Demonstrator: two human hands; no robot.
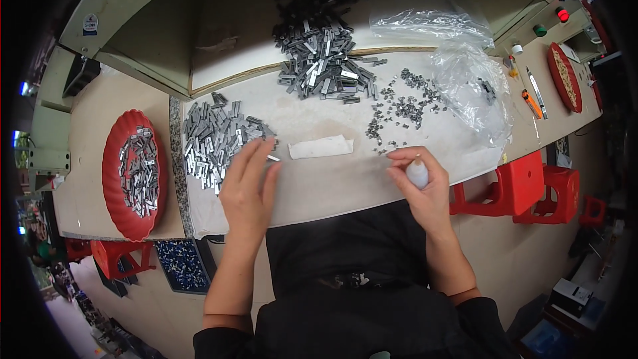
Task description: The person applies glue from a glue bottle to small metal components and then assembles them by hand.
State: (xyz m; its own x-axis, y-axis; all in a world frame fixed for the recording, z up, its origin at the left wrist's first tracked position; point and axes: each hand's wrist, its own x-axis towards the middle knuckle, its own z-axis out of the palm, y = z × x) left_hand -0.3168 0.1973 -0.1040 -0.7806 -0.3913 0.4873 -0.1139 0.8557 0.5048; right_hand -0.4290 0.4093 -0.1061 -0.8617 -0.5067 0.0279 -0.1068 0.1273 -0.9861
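Note:
My left hand (pixel 247 189) is at the right edge of a spread of small grey metal pieces (pixel 216 136), thumb and fingers apart. A bright metal piece (pixel 273 157) shows between its fingertip and thumb; it does not look gripped. In my right hand (pixel 428 189) is a small white squeeze bottle (pixel 417 174) with a brownish tip, held against the palm. That hand's thumb and forefinger come close together beside scattered tiny dark metal parts (pixel 405 110); anything between their tips is too small to make out. A folded white cloth or paper strip (pixel 321 147) lies between my hands.
A larger heap of metal pieces (pixel 325 66) spills from the shelf at the back. Clear plastic bags (pixel 472 86) lie right, near an orange cutter knife (pixel 531 104). Red trays (pixel 111 179) (pixel 565 76) flank the work surface. Red stools (pixel 522 186) stand below right.

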